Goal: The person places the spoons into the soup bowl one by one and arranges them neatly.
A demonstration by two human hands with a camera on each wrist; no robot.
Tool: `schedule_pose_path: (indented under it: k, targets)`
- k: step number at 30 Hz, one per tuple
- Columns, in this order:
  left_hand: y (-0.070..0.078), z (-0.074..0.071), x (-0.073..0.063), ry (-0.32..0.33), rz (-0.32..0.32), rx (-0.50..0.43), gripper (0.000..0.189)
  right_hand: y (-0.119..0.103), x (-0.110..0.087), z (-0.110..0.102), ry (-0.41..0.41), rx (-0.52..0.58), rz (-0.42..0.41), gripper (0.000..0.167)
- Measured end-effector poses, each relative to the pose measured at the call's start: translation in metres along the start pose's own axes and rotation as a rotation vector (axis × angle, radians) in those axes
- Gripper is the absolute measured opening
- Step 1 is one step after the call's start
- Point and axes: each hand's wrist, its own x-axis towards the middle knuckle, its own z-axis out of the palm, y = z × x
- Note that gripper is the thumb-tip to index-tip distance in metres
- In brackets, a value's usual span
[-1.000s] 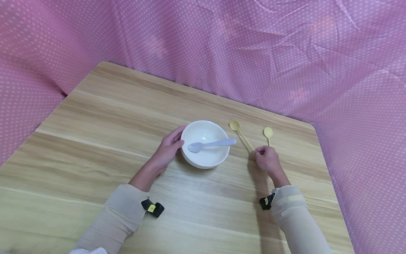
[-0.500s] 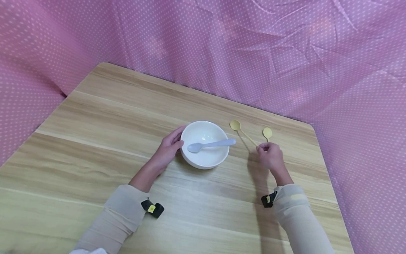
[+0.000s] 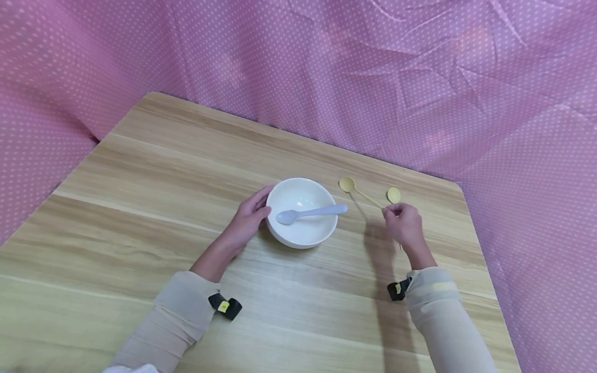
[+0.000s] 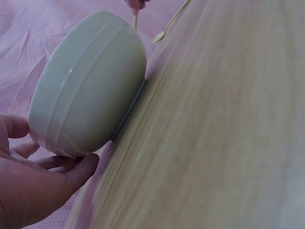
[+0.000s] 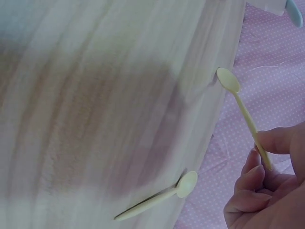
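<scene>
My left hand holds the side of a white bowl, thumb near its rim and fingers around the outer wall. A light blue spoon lies across the bowl, its handle over the right rim. To the right, my right hand pinches a yellow spoon by the handle between thumb and fingers. That spoon's head points to the back left, with its tip close to the table. A second yellow spoon lies on the table, its handle mostly hidden by my right hand in the head view.
The wooden table has a far edge just behind the yellow spoons. Pink dotted cloth hangs behind and at both sides. Black wrist cameras sit at both sleeves; the right arm casts a long shadow.
My right hand has moved right and slightly away, swinging the pinched yellow spoon's handle along. Its head has shifted only slightly right. The left hand and the bowl have stayed put.
</scene>
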Motion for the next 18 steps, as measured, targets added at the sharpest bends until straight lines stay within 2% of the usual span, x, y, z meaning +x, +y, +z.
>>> schedule_pose_path:
  k: [18]
  targets:
    - [-0.0007, 0.0001, -0.0008, -0.011, 0.021, -0.002, 0.053, -0.0061, 0.0019, -0.0084, 0.104, 0.047, -0.028, 0.025]
